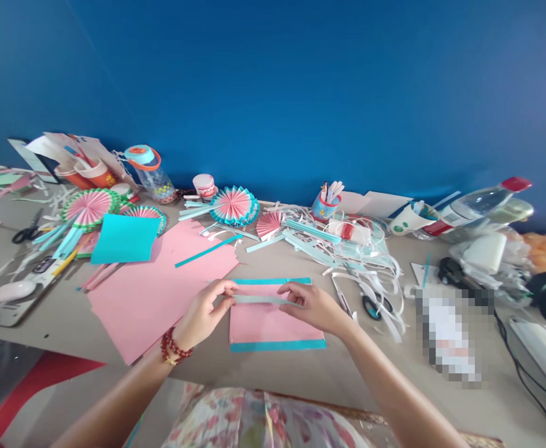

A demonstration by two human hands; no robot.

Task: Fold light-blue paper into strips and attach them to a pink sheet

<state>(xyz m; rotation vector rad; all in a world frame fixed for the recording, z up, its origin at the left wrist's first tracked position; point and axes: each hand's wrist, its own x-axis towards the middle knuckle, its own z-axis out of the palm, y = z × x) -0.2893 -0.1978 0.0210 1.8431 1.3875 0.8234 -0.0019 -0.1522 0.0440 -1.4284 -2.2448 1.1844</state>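
A pale blue-green paper strip [259, 300] is stretched level between my two hands. My left hand [206, 311] pinches its left end, and my right hand [314, 306] pinches the right one. Just under the strip lies a pink paper sheet [275, 323] on the table, with a teal band along its far edge and another along its near edge. Whether the strip touches the sheet, I cannot tell. Left of my left hand, a stack of larger pink sheets [160, 305] carries a single teal strip [207, 251] and a teal paper square [126, 239].
Scissors [376, 306] and tangled white paper scraps [394, 274] lie to the right. Folded paper rosettes [234, 206] stand at the back beside a pen tin [326, 205]. A water bottle [151, 174] is back left; a red-capped plastic bottle [478, 204] leans back right.
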